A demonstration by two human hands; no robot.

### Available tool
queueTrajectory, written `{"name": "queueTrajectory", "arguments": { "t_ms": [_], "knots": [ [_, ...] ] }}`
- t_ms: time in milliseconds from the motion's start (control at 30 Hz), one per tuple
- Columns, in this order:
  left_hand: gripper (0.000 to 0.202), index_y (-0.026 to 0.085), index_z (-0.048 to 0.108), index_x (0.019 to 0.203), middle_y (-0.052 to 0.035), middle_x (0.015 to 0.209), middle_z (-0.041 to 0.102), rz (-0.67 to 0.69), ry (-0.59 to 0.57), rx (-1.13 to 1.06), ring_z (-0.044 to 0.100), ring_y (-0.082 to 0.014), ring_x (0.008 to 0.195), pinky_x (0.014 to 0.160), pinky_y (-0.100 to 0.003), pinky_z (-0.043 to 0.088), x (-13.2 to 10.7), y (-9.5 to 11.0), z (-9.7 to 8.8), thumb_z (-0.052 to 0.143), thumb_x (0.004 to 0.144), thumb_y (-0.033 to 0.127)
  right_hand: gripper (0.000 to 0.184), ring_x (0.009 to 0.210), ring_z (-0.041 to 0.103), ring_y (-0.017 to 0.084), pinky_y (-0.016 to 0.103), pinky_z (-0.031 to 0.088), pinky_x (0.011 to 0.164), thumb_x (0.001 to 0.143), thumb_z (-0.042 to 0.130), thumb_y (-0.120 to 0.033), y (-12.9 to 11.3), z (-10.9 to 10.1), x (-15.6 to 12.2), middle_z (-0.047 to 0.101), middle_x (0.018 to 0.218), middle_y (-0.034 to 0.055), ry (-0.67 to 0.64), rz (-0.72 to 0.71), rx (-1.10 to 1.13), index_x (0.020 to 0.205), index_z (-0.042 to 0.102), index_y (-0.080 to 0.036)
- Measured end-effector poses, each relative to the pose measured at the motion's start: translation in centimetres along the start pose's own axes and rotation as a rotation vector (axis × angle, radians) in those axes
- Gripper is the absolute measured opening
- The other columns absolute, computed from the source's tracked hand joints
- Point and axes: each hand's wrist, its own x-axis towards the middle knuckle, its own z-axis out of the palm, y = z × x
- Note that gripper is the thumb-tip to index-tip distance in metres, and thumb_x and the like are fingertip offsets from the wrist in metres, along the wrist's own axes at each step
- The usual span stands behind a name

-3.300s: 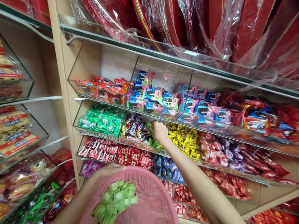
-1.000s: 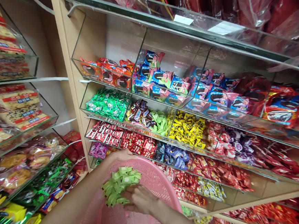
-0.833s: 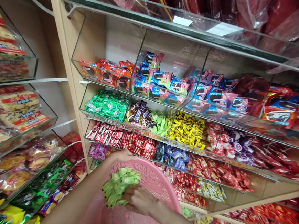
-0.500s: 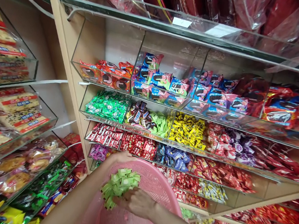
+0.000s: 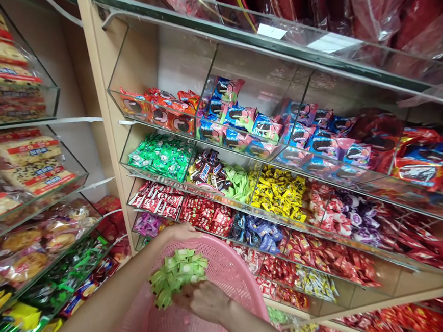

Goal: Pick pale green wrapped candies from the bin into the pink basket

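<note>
A pink perforated plastic basket [image 5: 248,286] is tilted in front of me at the bottom of the view. My left hand [image 5: 180,232] grips its far rim, with the fingers partly hidden behind it. Inside, a heap of small green-wrapped candies [image 5: 178,272] lies against the left wall. My right hand [image 5: 205,300] reaches into the basket from the right, its fingers curled closed at the lower edge of this heap. The fingertips touch the green candies and are partly hidden among them.
Glass-fronted shelf bins face me. They hold green-wrapped sweets [image 5: 161,156], chocolate bars [image 5: 208,170], yellow-wrapped sweets [image 5: 280,193] and blue cookie packs [image 5: 238,117]. Cracker packs [image 5: 34,159] sit on the left shelves. A glass shelf edge [image 5: 254,43] runs overhead.
My right hand has shifted very slightly to the right along the candy heap. The left hand stays on the rim, and the view has moved a little.
</note>
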Motion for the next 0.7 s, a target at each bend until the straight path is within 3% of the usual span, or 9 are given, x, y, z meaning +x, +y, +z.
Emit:
{"name": "queueTrajectory", "arguments": {
  "t_ms": [200,467,567,700],
  "knots": [
    [0.056,0.017,0.04,0.056,0.0017,0.056,0.033,-0.013,0.007,-0.005,0.029,-0.0095,0.053,0.05,-0.025,0.022,0.1,-0.2,0.2,0.04,0.06,0.072,0.049,0.057,0.057,0.014,0.026,0.037,0.045,0.088,0.029,-0.059,0.1,0.5,0.0,0.063,0.079,0.0013,-0.01,0.034,0.007,0.107,0.052,-0.02],
    [0.055,0.017,0.037,0.054,0.0022,0.055,0.031,0.014,0.003,-0.015,0.027,-0.0094,0.053,0.051,-0.026,0.021,0.3,-0.4,0.3,0.041,0.059,0.072,0.045,0.057,0.056,0.014,0.027,0.035,0.046,0.089,0.032,-0.056,0.1,0.7,0.1,0.063,0.079,0.002,-0.038,0.038,0.045,0.105,0.053,-0.02],
    [0.055,0.017,0.038,0.055,0.0023,0.056,0.031,0.008,0.01,-0.043,0.027,-0.0098,0.055,0.052,-0.025,0.021,0.3,-0.2,0.2,0.042,0.058,0.072,0.032,0.06,0.056,0.014,0.026,0.037,0.049,0.092,0.037,-0.044,0.5,-0.3,-0.1,0.063,0.083,0.002,-0.029,0.086,0.092,0.106,0.054,-0.021],
    [0.054,0.015,0.046,0.057,0.0022,0.054,0.034,-0.012,0.03,-0.114,0.027,-0.0096,0.054,0.051,-0.025,0.021,0.5,-0.1,0.2,0.049,0.058,0.07,0.023,0.071,0.059,0.013,0.024,0.042,0.058,0.091,0.042,-0.026,2.7,-3.6,-0.5,0.062,0.095,0.0015,0.09,0.242,0.195,0.113,0.05,-0.022]
  ]
}}
